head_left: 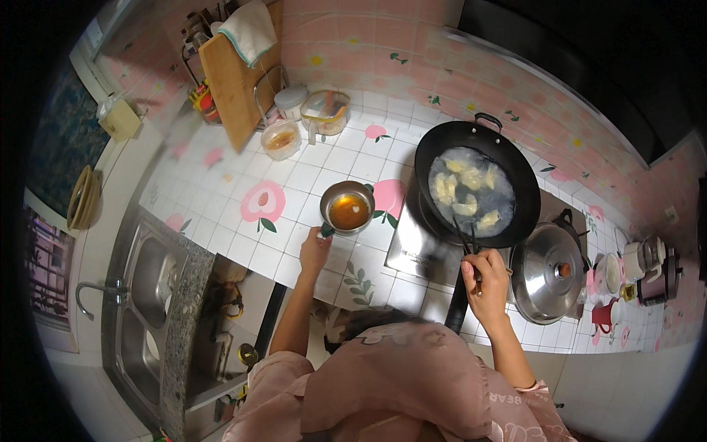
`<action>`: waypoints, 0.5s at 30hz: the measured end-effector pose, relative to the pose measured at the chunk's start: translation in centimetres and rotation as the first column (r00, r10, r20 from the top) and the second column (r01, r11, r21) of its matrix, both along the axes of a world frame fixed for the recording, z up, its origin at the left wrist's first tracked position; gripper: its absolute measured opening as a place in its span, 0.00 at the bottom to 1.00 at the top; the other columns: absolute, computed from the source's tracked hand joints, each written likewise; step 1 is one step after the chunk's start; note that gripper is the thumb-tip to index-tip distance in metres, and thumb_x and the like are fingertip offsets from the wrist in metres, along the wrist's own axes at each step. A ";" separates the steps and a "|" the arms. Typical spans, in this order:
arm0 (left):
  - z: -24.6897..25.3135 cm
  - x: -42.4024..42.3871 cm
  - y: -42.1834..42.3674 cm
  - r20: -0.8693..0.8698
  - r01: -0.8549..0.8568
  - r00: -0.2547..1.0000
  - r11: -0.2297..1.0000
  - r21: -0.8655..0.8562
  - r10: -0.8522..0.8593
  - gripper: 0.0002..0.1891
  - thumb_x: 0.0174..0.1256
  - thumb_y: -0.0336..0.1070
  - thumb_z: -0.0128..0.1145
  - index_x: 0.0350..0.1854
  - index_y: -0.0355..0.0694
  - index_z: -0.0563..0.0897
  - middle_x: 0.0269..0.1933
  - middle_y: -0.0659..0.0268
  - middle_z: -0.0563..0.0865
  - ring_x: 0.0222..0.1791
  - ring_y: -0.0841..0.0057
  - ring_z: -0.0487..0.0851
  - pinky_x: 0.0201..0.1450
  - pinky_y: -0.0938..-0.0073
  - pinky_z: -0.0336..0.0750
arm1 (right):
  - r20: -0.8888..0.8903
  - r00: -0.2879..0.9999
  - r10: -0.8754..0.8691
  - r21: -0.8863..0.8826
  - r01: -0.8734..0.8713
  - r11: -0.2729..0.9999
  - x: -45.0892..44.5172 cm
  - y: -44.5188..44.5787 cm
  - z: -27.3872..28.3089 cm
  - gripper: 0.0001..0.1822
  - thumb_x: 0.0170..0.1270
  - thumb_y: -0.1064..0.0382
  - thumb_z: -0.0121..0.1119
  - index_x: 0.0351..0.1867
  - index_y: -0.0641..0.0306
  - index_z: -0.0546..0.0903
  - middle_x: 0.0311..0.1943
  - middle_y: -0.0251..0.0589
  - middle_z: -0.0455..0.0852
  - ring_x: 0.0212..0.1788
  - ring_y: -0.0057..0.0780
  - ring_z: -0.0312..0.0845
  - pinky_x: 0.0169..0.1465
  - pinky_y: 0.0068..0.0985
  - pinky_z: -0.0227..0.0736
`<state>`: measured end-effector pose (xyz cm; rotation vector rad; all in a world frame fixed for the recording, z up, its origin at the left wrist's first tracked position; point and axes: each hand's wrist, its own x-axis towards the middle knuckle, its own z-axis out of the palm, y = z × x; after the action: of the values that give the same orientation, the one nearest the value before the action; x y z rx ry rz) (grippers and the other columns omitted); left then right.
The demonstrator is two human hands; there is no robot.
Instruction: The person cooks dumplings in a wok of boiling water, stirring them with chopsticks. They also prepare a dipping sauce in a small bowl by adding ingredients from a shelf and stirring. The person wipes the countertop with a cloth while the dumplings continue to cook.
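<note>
My left hand (316, 250) grips the short handle of a small metal bowl (347, 207) on the tiled counter; amber liquid fills its bottom. In my right hand (486, 279) is a pair of dark chopsticks (467, 238), their tips at the near edge of the water in a black wok (527, 190). Several dumplings (465, 205) lie in the cloudy water. The wok stands on a gas stove (409, 251), its handle (457, 306) pointing towards me beneath my right wrist.
A lidded metal pan (544, 276) stands right of the wok. Behind the metal bowl are a plastic bowl (280, 140), a food container (326, 113) and a wooden cutting board (235, 94). A double sink (149, 276) lies left. A red mug (603, 316) stands far right.
</note>
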<state>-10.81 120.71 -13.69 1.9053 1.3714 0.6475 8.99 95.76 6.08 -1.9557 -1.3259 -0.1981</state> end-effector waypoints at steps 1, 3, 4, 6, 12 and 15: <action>0.1 0.1 0.0 -0.016 0.029 0.999 1.000 -0.013 -0.029 0.15 0.50 0.40 0.57 0.38 0.40 0.73 0.21 0.62 0.80 0.25 0.64 0.79 0.27 0.67 0.71 | 0.007 1.000 -0.004 -0.011 0.004 1.000 -0.2 0.0 0.0 0.06 0.49 0.65 0.58 0.24 0.65 0.77 0.22 0.40 0.70 0.26 0.35 0.67 0.28 0.27 0.63; 0.2 0.3 -0.1 -0.049 0.089 0.995 0.995 -0.038 -0.091 0.14 0.51 0.42 0.57 0.35 0.39 0.73 0.21 0.61 0.80 0.25 0.64 0.79 0.27 0.67 0.71 | -0.001 1.000 0.011 0.001 -0.011 1.000 -0.6 0.2 -0.1 0.06 0.49 0.65 0.58 0.25 0.65 0.77 0.22 0.40 0.70 0.26 0.35 0.67 0.28 0.27 0.62; 0.7 0.3 -0.6 -0.043 0.092 0.995 0.995 -0.038 -0.094 0.12 0.51 0.42 0.56 0.31 0.39 0.73 0.22 0.60 0.80 0.25 0.63 0.79 0.26 0.66 0.70 | -0.006 1.000 0.016 0.008 -0.016 1.000 -0.7 0.3 -0.1 0.06 0.48 0.65 0.59 0.25 0.66 0.77 0.22 0.40 0.70 0.26 0.35 0.67 0.28 0.28 0.62; 0.7 -0.2 -1.4 -0.048 0.112 0.993 0.994 -0.001 -0.112 0.12 0.51 0.42 0.56 0.31 0.39 0.73 0.22 0.60 0.79 0.25 0.62 0.78 0.25 0.66 0.70 | 0.015 0.999 0.035 0.021 -0.035 0.999 -1.1 0.4 0.0 0.06 0.48 0.66 0.59 0.25 0.66 0.77 0.22 0.40 0.70 0.26 0.35 0.67 0.28 0.28 0.62; 1.7 -1.3 -3.8 -0.116 0.166 0.980 0.985 0.041 -0.161 0.11 0.50 0.40 0.57 0.28 0.38 0.72 0.19 0.61 0.77 0.21 0.65 0.76 0.23 0.69 0.68 | 0.038 0.998 0.045 0.015 -0.045 0.999 -2.0 0.3 -0.2 0.08 0.46 0.65 0.60 0.27 0.66 0.76 0.23 0.40 0.69 0.27 0.36 0.66 0.30 0.27 0.62; 3.1 -1.8 -5.0 -0.181 0.178 0.969 0.984 0.024 -0.171 0.11 0.50 0.39 0.57 0.27 0.37 0.72 0.18 0.60 0.76 0.19 0.66 0.76 0.22 0.71 0.67 | 0.035 0.998 0.055 -0.025 -0.054 0.998 -2.4 0.0 -0.5 0.08 0.51 0.64 0.56 0.29 0.67 0.76 0.26 0.42 0.69 0.27 0.36 0.66 0.29 0.27 0.63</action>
<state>-12.61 115.74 -10.54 2.1301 1.2869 0.4295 6.54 95.72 5.61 -1.9415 -1.4087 -0.1926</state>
